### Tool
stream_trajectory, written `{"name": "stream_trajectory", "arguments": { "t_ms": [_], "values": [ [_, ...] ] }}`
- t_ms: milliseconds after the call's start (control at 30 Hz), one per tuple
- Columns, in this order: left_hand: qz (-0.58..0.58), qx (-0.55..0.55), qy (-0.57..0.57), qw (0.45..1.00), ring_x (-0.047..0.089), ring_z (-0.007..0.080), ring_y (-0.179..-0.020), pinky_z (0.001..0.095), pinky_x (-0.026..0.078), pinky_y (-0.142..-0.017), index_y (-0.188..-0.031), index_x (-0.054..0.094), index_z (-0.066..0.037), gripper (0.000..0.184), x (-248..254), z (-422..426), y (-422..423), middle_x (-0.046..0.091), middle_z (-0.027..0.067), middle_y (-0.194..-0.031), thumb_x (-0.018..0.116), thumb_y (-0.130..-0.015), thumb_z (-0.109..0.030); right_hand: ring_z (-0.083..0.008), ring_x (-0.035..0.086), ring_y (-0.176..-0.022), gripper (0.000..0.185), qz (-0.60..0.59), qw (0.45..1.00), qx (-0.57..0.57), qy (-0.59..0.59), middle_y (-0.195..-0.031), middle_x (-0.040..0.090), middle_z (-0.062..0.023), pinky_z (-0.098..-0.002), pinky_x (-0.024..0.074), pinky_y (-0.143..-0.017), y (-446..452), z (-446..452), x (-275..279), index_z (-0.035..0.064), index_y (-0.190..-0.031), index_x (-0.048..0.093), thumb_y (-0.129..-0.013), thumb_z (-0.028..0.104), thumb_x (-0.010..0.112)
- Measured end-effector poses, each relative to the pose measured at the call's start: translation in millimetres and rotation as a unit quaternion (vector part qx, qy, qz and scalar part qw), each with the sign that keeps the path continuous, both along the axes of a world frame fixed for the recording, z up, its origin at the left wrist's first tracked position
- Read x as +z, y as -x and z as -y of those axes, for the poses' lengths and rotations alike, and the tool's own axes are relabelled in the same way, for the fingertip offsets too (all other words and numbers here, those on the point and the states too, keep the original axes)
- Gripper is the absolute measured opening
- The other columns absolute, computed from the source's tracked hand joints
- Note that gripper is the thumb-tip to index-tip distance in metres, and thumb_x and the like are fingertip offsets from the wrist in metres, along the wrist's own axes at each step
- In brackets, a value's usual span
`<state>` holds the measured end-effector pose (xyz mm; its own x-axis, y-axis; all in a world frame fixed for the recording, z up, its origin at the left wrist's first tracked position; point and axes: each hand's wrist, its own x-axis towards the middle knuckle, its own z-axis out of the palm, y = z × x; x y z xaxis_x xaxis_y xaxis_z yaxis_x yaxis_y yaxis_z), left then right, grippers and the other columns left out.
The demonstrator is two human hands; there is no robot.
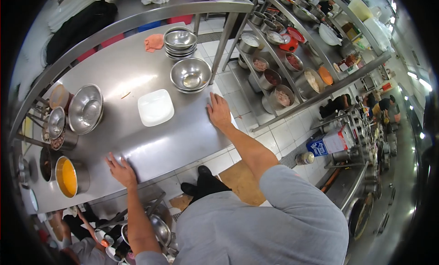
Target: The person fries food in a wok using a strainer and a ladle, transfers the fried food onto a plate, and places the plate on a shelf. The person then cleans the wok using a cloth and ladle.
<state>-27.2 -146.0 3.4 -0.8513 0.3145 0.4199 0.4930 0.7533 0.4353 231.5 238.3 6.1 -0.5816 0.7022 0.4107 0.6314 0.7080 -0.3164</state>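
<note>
Evidently the left hand (pixel 122 171) and right hand (pixel 219 111) rest open on the surface (pixel 130 148); ahead, between them, the white dish (pixel 156 108) looks light, stiff, perhaps breakable, best held by opposite edges.

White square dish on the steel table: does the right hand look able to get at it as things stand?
Probably yes: the right hand appears empty, with only bare steel tabletop showing between it and the white square dish; the nearest steel bowls stand beyond that path.
</note>
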Motion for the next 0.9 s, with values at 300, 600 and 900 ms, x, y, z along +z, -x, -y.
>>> {"name": "stream_trajectory", "arguments": {
  "t_ms": [300, 600, 900],
  "values": [
    [-0.008, -0.038, 0.019, 0.999, 0.045, 0.0401, -0.127, 0.0497, 0.032, -0.108, -0.121, 0.058, -0.005, 0.044, -8, 8, 9, 0.052, 0.0228, -0.135, 0.067, -0.084, -0.025, -0.0382, 0.051, -0.115, 0.035, -0.014, 0.999, 0.017, -0.041, -0.120, 0.056, -0.0202, -0.0494, 0.0386, -0.102, 1, -1, -6, 0.0035, -0.118, 0.059, -0.088, 0.020, 0.060],
    [0.238, -0.109, 0.035, 0.965, 0.036, 0.0394, -0.139, 0.0508, 0.029, -0.114, -0.133, 0.058, -0.012, 0.063, -16, 45, -3, 0.044, 0.0178, -0.148, 0.065, -0.084, -0.052, -0.0420, 0.050, -0.120, 0.039, -0.017, 0.990, 0.118, -0.082, -0.132, 0.053, -0.0229, -0.0516, 0.0387, -0.102, 6, -1, -21, 0.0061, -0.129, 0.057, -0.092, 0.017, 0.057],
    [0.271, -0.023, -0.185, 0.944, 0.033, 0.0367, -0.142, 0.0450, 0.029, -0.116, -0.148, 0.040, -0.015, 0.065, 126, 26, -226, 0.036, 0.0209, -0.152, 0.062, -0.092, -0.040, -0.0357, 0.045, -0.129, 0.047, -0.029, 0.830, 0.519, 0.204, -0.142, 0.046, -0.0205, -0.0474, 0.0334, -0.109, 37, 153, -5, 0.0024, -0.141, 0.046, -0.098, 0.019, 0.053]
  ]
}}
